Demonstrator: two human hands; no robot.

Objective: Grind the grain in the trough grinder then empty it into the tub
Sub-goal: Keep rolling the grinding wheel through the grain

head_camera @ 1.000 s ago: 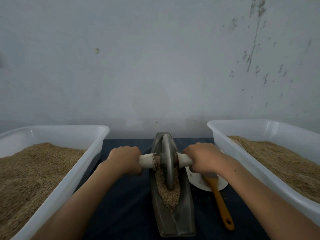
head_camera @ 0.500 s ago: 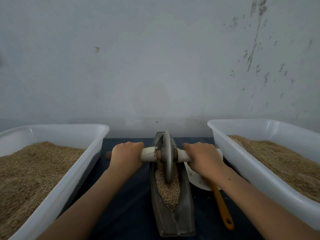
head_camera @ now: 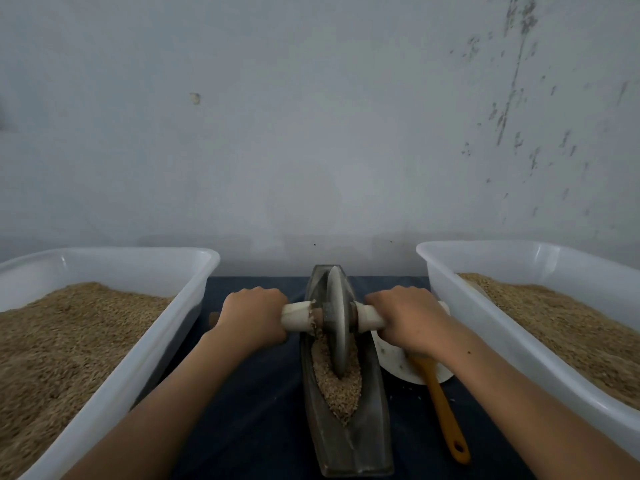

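At the far left a white tub [head_camera: 114, 341] sits heaped with grain. Next comes the left hand [head_camera: 254, 315], fingers curled tight round the left end of the wooden handle [head_camera: 298, 315]. The handle runs crosswise through the metal wheel [head_camera: 337, 320], which stands upright in the trough [head_camera: 346, 438]; the trough's long axis points straight away from the person, toward the wall. The grain [head_camera: 337, 389] lies in the trough's near half, on the person's side of the wheel, so the coming stroke probably wants a pull back toward the body. The right hand [head_camera: 408, 317] grips the handle's other end, equally near. Behind it lie a white dish [head_camera: 393, 362] and an orange-handled brush [head_camera: 446, 417], then the right tub [head_camera: 512, 348].
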